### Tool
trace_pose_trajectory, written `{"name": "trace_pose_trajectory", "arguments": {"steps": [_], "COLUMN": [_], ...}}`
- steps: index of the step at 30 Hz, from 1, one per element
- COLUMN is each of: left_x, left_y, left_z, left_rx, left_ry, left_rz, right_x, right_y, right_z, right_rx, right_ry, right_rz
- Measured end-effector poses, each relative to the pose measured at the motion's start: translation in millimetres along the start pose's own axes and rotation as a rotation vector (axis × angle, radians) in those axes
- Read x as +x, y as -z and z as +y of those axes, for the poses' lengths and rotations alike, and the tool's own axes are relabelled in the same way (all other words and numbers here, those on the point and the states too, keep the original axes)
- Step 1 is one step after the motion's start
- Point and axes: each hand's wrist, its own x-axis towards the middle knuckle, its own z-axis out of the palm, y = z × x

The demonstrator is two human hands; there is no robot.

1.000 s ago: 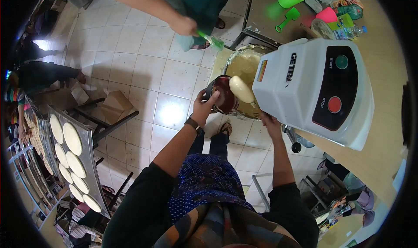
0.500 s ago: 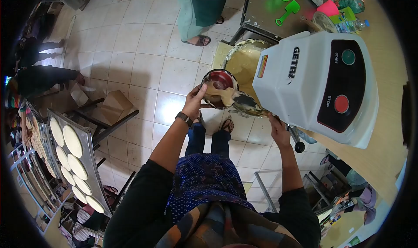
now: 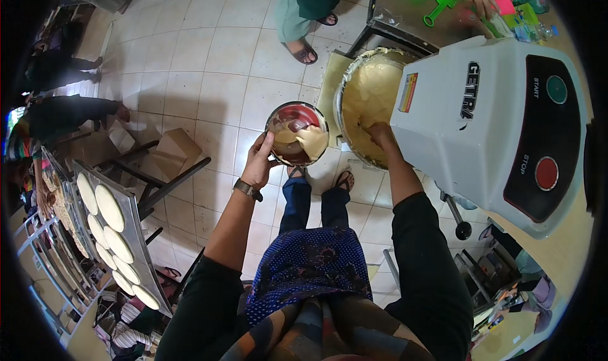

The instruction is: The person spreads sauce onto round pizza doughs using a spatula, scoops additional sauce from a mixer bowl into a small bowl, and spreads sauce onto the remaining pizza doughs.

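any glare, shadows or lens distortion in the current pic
Head view: wide-angle curvature, with black rounded edges at left and right; pale glare on the floor tiles near the left hand, darker shadow further left; lettering on the mixer reads clearly.

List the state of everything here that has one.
Bowl: held, mouth up, partly filled with batter
Left hand: gripping the bowl
Right hand: at the mixing bowl, grip unclear
Mixing bowl: rim smeared, batter inside
Mixer: running or stopped, cannot tell
Tray: loaded with pale rounds
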Motion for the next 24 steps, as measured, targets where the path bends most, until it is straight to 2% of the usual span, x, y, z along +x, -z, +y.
{"name": "trace_pose_trajectory", "arguments": {"steps": [2, 5, 6, 7, 14, 18, 20, 21, 23, 24], "left_x": [-3, -2, -2, -1, 8, 9, 6, 7, 10, 11], "left_y": [5, 7, 5, 2, -39, -78, -98, -105, -114, -115], "left_z": [1, 2, 3, 5, 10, 5, 3, 1, -1, -1], "left_rx": [-0.016, 0.023, 0.018, 0.026, -0.028, -0.003, -0.017, -0.049, -0.055, -0.057], "left_ry": [0.010, -0.001, -0.004, -0.008, -0.054, -0.052, -0.024, -0.017, -0.026, -0.037], "left_rz": [0.006, 0.014, 0.011, 0.026, 0.076, 0.053, 0.034, -0.023, -0.031, -0.036], "right_x": [-34, -56, -68, -65, -175, -221, -228, -234, -246, -250], "right_y": [42, 49, 55, 67, 88, 89, 58, 59, 67, 69], "right_z": [-25, -13, 28, 26, 80, 58, 29, 15, -1, 3], "right_rx": [0.764, 0.818, 0.844, 0.871, 1.052, 1.155, 1.261, 1.260, 0.307, 0.309], "right_ry": [-0.264, -0.213, -0.189, -0.165, 0.015, 0.128, 0.376, 0.372, 0.589, 0.584], "right_rz": [-0.236, -0.219, -0.205, -0.189, -0.065, -0.012, 0.368, 0.371, 0.939, 0.939]}}
